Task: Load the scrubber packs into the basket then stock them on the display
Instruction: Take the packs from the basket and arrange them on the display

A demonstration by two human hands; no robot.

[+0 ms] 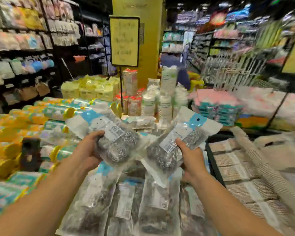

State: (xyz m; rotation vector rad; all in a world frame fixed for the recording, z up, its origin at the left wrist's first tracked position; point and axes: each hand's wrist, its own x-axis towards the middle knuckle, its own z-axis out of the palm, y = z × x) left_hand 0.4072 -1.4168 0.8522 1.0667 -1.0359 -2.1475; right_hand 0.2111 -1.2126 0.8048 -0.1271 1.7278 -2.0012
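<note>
you have a scrubber pack in each hand, both held up above the display. the left-hand pack (pixel 114 138) is a clear bag with a blue header and steel-wool balls inside; a white label with a square code sits on its front, but the print is too blurred to read. your left hand (pixel 87 149) is closed on its lower left edge, thumb on top near the label. the right-hand pack (pixel 177 142) tilts the other way, blue header with a punched hole pointing up and to the right, and its white barcode label is just as unreadable. your right hand (pixel 191 157) grips its lower right side, thumb pressed beside the barcode.

below both hands, more scrubber packs (pixel 126 201) lie flat in overlapping rows on the display. left of your left hand are orange and yellow rolls (pixel 10 130); right of your right hand, beige folded cloths (pixel 242 171). beyond the packs stands a yellow sign (pixel 124 42) in a black frame, its writing smeared past reading.
</note>
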